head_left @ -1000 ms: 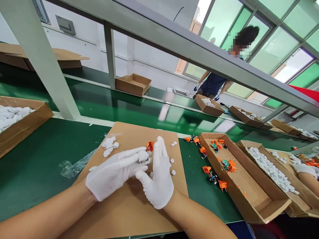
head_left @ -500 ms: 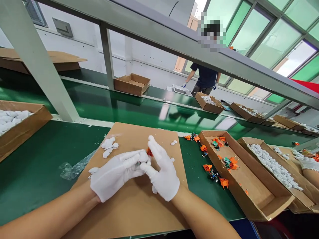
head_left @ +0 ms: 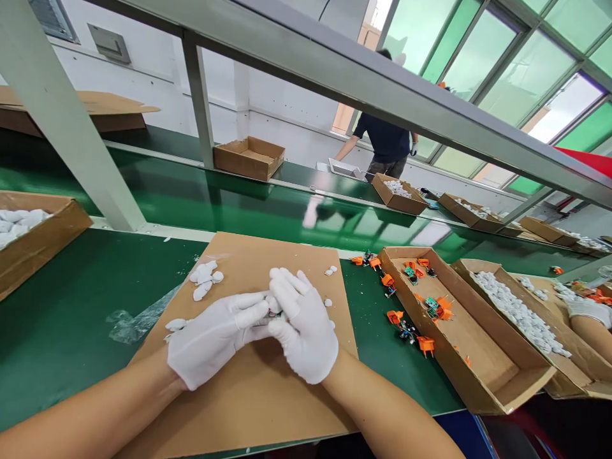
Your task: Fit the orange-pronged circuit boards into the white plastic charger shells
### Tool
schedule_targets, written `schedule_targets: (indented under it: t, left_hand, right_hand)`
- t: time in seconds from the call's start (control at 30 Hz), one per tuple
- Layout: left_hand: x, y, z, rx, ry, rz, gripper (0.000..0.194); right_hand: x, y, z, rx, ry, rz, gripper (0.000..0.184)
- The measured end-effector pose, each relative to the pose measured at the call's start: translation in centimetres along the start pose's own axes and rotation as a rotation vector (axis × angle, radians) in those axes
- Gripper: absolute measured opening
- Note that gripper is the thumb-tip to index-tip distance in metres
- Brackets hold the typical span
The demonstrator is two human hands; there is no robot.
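Note:
Both my hands wear white gloves and meet over a brown cardboard sheet (head_left: 248,395) on the green table. My left hand (head_left: 213,338) pinches a small white plastic piece (head_left: 273,305) at its fingertips. My right hand (head_left: 303,328) curls over the same piece from the right, fingers closed around it. Any orange part inside is hidden by the fingers. A small pile of white shells (head_left: 203,278) lies on the sheet to the upper left, and loose white bits (head_left: 331,271) lie to the upper right.
A cardboard tray (head_left: 478,376) with orange and green parts (head_left: 433,306) sits at right, more orange parts (head_left: 406,331) beside it. Boxes of white pieces (head_left: 519,315), (head_left: 29,239) flank me. A grey frame post (head_left: 71,127) stands ahead. A person (head_left: 385,143) stands across the belt; another person's gloved hand (head_left: 586,312) is at far right.
My right hand has folded from open and upright to closed over the piece, covering the orange part that showed before. The person across the belt has walked to the left.

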State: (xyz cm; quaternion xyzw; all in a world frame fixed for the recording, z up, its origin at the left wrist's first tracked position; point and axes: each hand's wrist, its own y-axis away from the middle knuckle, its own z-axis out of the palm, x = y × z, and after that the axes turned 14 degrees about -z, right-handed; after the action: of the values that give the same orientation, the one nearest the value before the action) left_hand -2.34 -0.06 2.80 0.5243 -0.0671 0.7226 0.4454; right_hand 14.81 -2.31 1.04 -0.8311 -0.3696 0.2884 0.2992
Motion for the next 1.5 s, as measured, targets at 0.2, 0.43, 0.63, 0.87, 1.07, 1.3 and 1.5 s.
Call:
schedule_targets:
  t: [0.2,0.43,0.63,0.87,1.07,1.3,1.5]
  left_hand:
    - [0.3,0.0,-0.5,0.019,0.028,-0.014,0.022]
    - [0.5,0.1,-0.8,-0.007,0.04,0.012,0.022]
    - [0.8,0.3,-0.6,-0.015,-0.005,-0.03,0.017]
    - [0.5,0.2,0.1,0.147,-0.071,-0.056,0.028]
    - [-0.3,-0.4,-0.6,0.072,-0.063,-0.018,0.021]
    - [0.2,0.0,-1.0,0.059,-0.044,-0.041,0.013]
    - [0.6,0.6,-0.9,0.059,-0.194,-0.102,0.022]
  right_hand:
    - [0.5,0.8,1.0,-0.027,0.082,-0.061,0.069]
    - [0.0,0.5,1.0,0.034,-0.022,-0.116,0.052]
    - [-0.4,0.2,0.3,0.139,-0.351,0.127,0.034]
    - [-0.8,-0.4,-0.8,0.042,-0.295,0.234,0.02]
    - [-0.2,0.4,0.2,0.01,-0.164,0.142,0.032]
    - [-0.7,0.5,0.6,0.063,-0.19,0.146,0.041]
    - [-0.9,-0.2,-0.3,0.15,-0.613,0.378,0.025]
